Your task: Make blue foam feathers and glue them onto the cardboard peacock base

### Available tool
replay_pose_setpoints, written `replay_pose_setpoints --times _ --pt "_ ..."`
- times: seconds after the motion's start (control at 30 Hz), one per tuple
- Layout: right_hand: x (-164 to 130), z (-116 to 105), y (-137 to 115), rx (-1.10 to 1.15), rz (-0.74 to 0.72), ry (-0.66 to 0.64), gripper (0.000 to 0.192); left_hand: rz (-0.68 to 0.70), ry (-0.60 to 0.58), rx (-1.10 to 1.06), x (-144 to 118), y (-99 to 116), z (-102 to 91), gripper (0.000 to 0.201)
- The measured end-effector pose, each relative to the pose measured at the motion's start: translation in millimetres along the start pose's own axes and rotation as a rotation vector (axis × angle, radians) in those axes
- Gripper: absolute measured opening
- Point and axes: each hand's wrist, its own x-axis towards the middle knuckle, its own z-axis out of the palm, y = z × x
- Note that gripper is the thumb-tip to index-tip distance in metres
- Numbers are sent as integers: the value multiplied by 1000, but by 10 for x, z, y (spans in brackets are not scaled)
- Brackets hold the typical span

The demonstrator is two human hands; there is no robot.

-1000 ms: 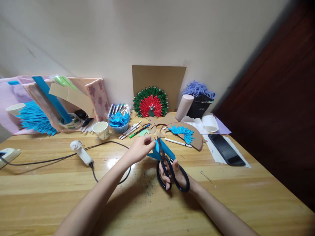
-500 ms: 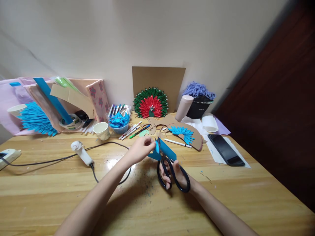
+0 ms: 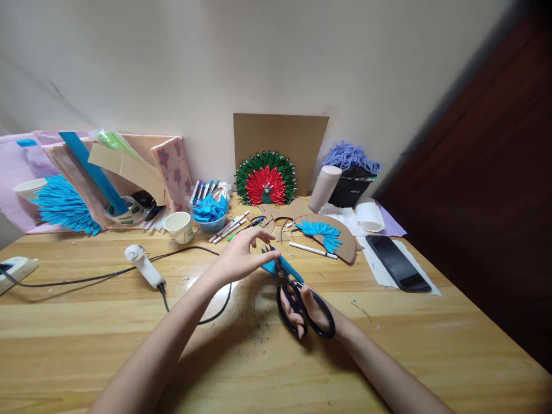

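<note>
My right hand (image 3: 304,307) grips black-handled scissors (image 3: 282,276), its fingers and thumb through the loops and the blades pointing up and away. A folded blue strip (image 3: 292,269), fabric or paper, lies behind the blades; whether my right fingers pinch it too is hidden. Just left of the blades, my left hand (image 3: 241,256) has its thumb and fingers spread with nothing visible between them. The left thumb tip overlaps the scissor tips in view; contact is unclear. Beyond the hands, blue petals (image 3: 321,234) fan out over a curved cardboard piece (image 3: 345,244).
A bowl of blue pieces (image 3: 210,211), a paper cup (image 3: 178,227) and several markers (image 3: 228,228) stand or lie at the back. A white corded tool (image 3: 144,267) rests at left, its black cable curving near my left forearm. At right lies a phone (image 3: 397,263).
My left hand has opened from a pinch at the blue strip beside the blades, and its fingers are now spread. The scissors' blades and the strip have tilted slightly left.
</note>
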Motion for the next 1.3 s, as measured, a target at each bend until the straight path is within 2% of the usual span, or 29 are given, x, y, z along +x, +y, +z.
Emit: replay_pose_setpoints --times 0.13,0.27,0.43,0.53,0.6,0.77,1.0,1.1,1.23,1.3 --pt "-30 58 -94 -80 16 -18 70 -17 -76 -24 14 -18 49 26" --pt "-54 87 -144 -148 19 -19 69 -95 -61 -141 43 -88 116 23" --pt "-49 89 -112 -141 26 -15 70 -162 -29 -290 62 -136 122 31" --pt "-29 63 -72 -69 34 -5 71 -110 -21 -319 64 -124 82 36" --pt "-16 36 -49 -18 25 0 72 -39 -28 -261 57 -103 36 36" --pt "-3 -17 -22 67 -6 -38 71 92 -181 -162 37 -88 -56 33" --pt "-27 -28 -45 90 -21 -101 71 106 -284 -288 74 -182 -54 22" --pt "-41 -40 -60 73 -38 -102 72 80 -312 -347 74 -194 -46 26" --pt "-47 -51 -65 71 -37 -111 72 72 -283 -511 68 -214 14 41" --pt "-43 -54 -57 91 -29 -112 72 65 -236 -561 71 -231 52 42"
